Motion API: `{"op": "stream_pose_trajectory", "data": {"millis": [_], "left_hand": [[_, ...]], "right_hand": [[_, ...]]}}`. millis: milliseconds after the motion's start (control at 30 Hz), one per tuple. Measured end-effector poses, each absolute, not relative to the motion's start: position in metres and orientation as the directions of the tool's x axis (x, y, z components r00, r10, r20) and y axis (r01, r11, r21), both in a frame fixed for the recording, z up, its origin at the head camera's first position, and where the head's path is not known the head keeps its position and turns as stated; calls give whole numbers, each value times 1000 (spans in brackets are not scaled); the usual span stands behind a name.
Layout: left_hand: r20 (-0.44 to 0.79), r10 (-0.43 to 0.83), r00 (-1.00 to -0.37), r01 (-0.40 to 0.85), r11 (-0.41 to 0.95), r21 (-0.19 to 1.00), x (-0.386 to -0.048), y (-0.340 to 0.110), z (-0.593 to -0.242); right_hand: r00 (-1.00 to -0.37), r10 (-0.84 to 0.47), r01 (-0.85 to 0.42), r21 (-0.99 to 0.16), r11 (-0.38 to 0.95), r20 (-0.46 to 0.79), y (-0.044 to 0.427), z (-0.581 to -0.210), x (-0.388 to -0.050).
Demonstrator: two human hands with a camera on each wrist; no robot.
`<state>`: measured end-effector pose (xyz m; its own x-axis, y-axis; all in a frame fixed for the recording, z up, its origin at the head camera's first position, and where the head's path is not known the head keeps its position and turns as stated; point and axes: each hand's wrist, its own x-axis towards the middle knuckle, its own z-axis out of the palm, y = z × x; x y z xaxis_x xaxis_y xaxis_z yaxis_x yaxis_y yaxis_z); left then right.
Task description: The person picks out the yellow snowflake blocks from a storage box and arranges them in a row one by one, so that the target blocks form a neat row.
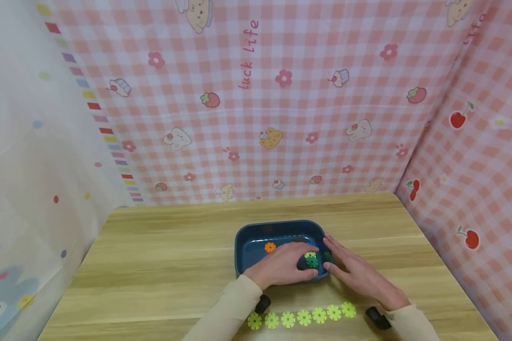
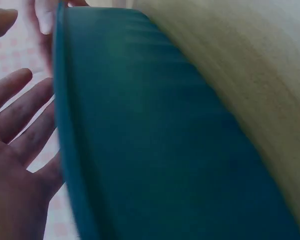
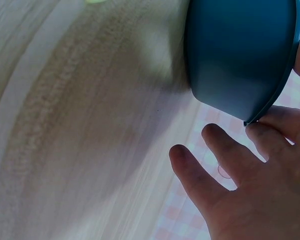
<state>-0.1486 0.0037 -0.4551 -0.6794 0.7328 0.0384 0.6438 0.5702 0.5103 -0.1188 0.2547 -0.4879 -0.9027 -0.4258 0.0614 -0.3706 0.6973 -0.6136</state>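
Note:
A dark blue tray (image 1: 247, 255) stands on the table with a few notched plastic discs inside. My left hand (image 1: 281, 265) reaches over its near wall, thumb and fingers apart around a dark green disc (image 1: 312, 261) and a yellow-green disc (image 1: 310, 255). An orange disc (image 1: 270, 247) lies left of those fingers. In the left wrist view, the tray's outer wall (image 2: 140, 120) hides the discs. At the tray's right end, my right hand (image 1: 358, 272) touches the rim with fairly straight fingers. The right wrist view shows fingertips (image 3: 257, 132) at the rim's corner and other fingers spread free.
A row of several yellow-green notched discs (image 1: 304, 318) lies on the wooden table (image 1: 153, 265) in front of the tray. Black wrist devices (image 1: 377, 318) sit by both sleeves. A pink checked cloth (image 1: 239, 118) hangs behind the table, with cloths at both sides.

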Motion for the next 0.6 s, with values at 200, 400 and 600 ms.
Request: {"op": "stream_pose_trajectory", "data": {"millis": [200, 400, 600], "left_hand": [[-23, 737, -676, 612, 579, 539, -161, 10, -464], [-67, 734, -676, 584, 588, 560, -167, 14, -468], [-120, 732, -671, 572, 614, 544, -171, 19, -471]], "right_hand": [[-900, -431, -379, -615, 692, 69, 254, -488, -119], [-893, -443, -394, -611, 687, 77, 255, -487, -119], [-893, -444, -393, -612, 687, 75, 256, -487, -119]]}}
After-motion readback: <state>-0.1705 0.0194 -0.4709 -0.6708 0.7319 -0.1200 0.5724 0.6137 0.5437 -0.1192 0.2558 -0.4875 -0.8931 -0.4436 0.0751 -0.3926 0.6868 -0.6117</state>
